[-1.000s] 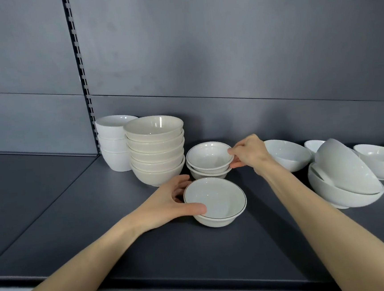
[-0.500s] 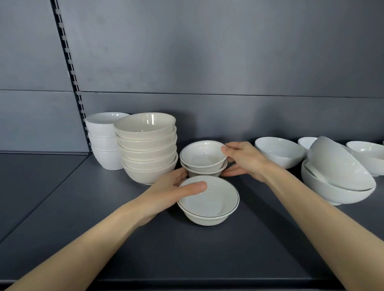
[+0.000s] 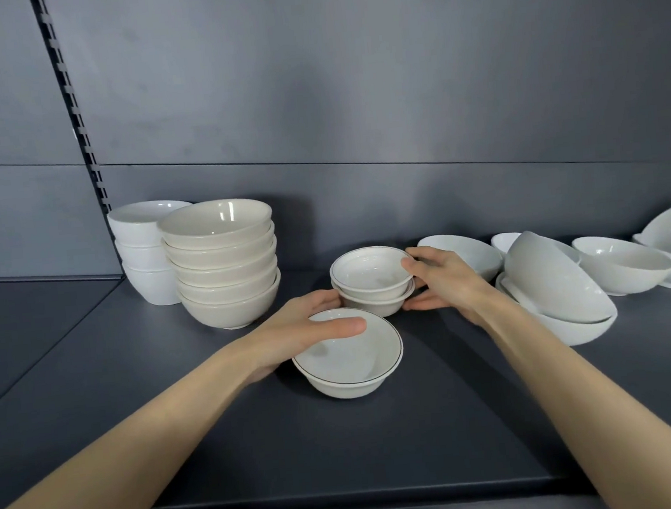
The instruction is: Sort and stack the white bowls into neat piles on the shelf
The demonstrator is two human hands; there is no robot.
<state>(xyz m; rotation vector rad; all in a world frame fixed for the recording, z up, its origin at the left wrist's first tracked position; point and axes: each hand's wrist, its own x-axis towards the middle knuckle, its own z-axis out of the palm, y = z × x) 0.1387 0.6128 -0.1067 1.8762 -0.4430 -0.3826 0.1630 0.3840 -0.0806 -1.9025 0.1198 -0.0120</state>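
A small cream bowl with a thin dark rim line (image 3: 355, 358) sits tilted at the middle of the dark shelf (image 3: 342, 448). My left hand (image 3: 304, 332) grips its left rim, thumb lying across the opening. Just behind it stands a pile of two matching small bowls (image 3: 370, 281). My right hand (image 3: 443, 281) holds that pile from the right, fingers on the top rim and thumb low by the base.
A tall pile of cream bowls (image 3: 223, 260) and a pile of white cups (image 3: 143, 251) stand at the back left. Loose larger white bowls (image 3: 563, 283) lie unsorted on the right, some tipped on one another. The shelf's front edge (image 3: 347, 501) runs below my forearms.
My right hand has dropped from the pile's top rim to wrap around its right side. My left hand has tilted the single bowl and kept its hold. The view shifted slightly.
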